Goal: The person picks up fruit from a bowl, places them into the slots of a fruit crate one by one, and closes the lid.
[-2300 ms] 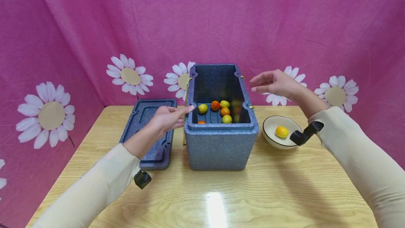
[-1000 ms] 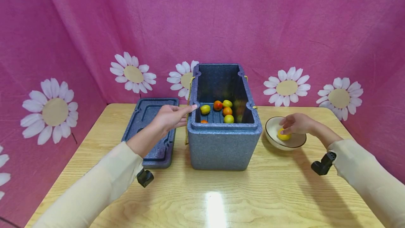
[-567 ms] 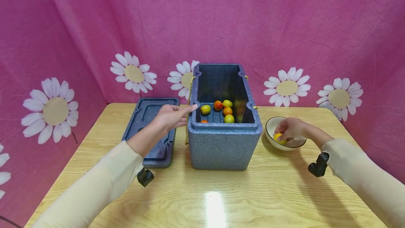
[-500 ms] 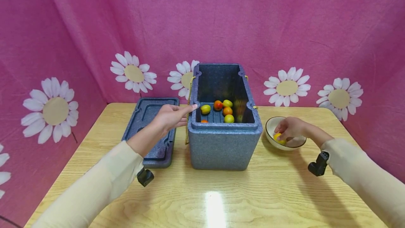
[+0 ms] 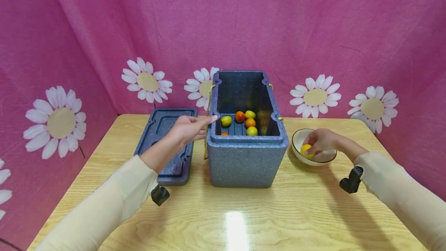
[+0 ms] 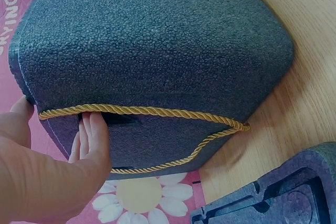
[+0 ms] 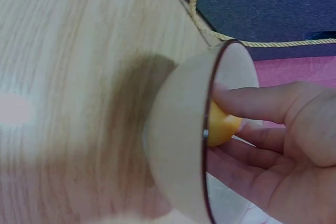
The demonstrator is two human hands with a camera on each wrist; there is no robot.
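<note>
My left hand point(image 5: 189, 128) holds the left wall of a deep grey foam box point(image 5: 247, 164). Its thumb lies on the rim, and in the left wrist view the fingers reach behind a gold rope handle point(image 6: 157, 112) toward a dark recess. Inside the box lie several small tomato-like fruits, among them a red one point(image 5: 239, 116) and a yellow-green one point(image 5: 251, 131). To the right, my right hand point(image 5: 324, 141) reaches into a cream bowl point(image 7: 178, 135) with a brown rim. Thumb and fingers pinch a yellow-orange tomato-like fruit point(image 7: 223, 124) there, partly hidden by the bowl's wall.
The grey box lid point(image 5: 167, 146) lies flat on the wooden table point(image 5: 195, 216), left of the box. A pink curtain point(image 5: 244, 22) with large white daisies hangs behind and along the left side. A second gold rope point(image 7: 197, 3) hangs on the box's right side.
My right hand has come down from beside the box's right rim into the bowl and taken hold of the yellow-orange fruit. The left hand stays at the box's left rim.
</note>
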